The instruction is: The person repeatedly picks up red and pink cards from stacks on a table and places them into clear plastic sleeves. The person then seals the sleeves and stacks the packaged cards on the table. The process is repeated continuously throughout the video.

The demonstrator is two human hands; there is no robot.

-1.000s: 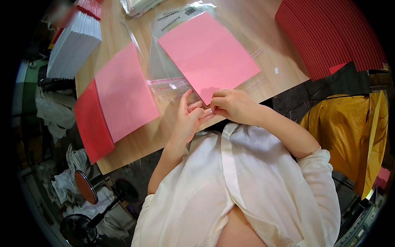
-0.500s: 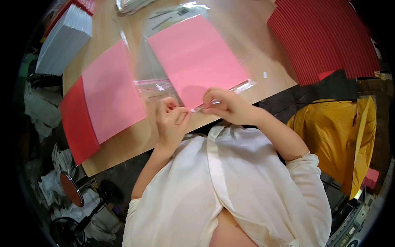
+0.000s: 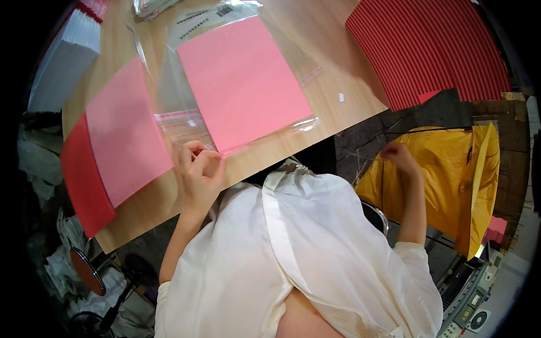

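My left hand (image 3: pixel 198 172) is at the table's near edge, fingers pinched at the lower left corner of a clear plastic bag (image 3: pixel 309 123). Inside that bag lies a flat pink sheet or booklet (image 3: pixel 248 84). My right hand (image 3: pixel 401 158) is out to the right, off the table and over a yellow sack (image 3: pixel 428 174). Its fingers are curled together, and whatever they hold is too small to make out. Left of the bag rest a lighter pink sheet (image 3: pixel 127 129) and a red one (image 3: pixel 84 177), side by side and touching.
Clear bags with pink seal strips (image 3: pixel 180 121) lie partly under the pink sheet. A large stack of red-edged items (image 3: pixel 431 50) stands at the far right, a white stack (image 3: pixel 65 62) at the far left. A small white scrap (image 3: pixel 341 97) lies on the wooden table (image 3: pixel 360 112).
My right hand has left the bag's near edge and swung right, over the yellow sack. The left hand stays at the bag's corner. The whole view has shifted slightly.
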